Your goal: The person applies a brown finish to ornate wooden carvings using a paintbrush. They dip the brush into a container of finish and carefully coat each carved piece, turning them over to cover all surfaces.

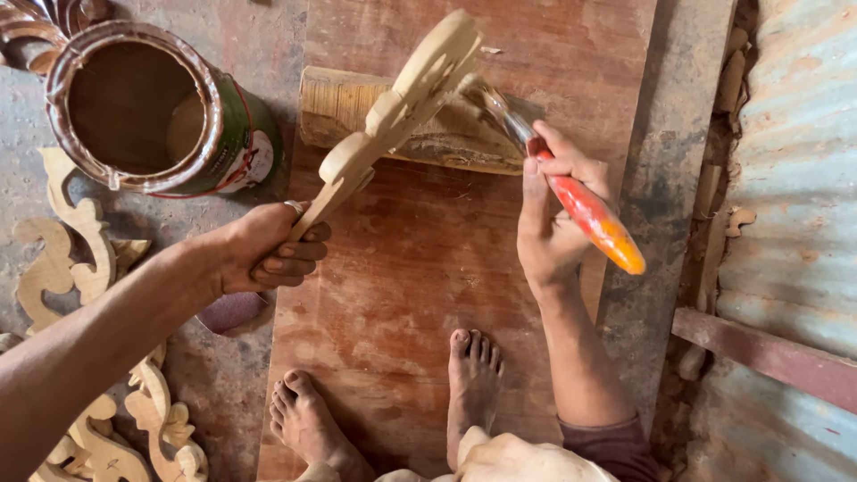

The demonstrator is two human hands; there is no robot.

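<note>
My left hand [268, 250] grips the lower end of a pale carved wooden scroll piece [402, 98], holding it tilted up over a rough wood block [339, 107]. My right hand [553, 223] holds a paintbrush with a red and orange handle [589, 214]; its bristles touch the upper end of the carved piece. Both of my bare feet [393, 402] rest on a reddish brown board [411, 268] below the hands.
An open tin of brown finish [143, 107] stands at the upper left. Several pale carved scroll pieces [80, 268] lie on the ground to the left. A corrugated metal sheet [794, 178] and a reddish wooden rail [768, 357] lie along the right.
</note>
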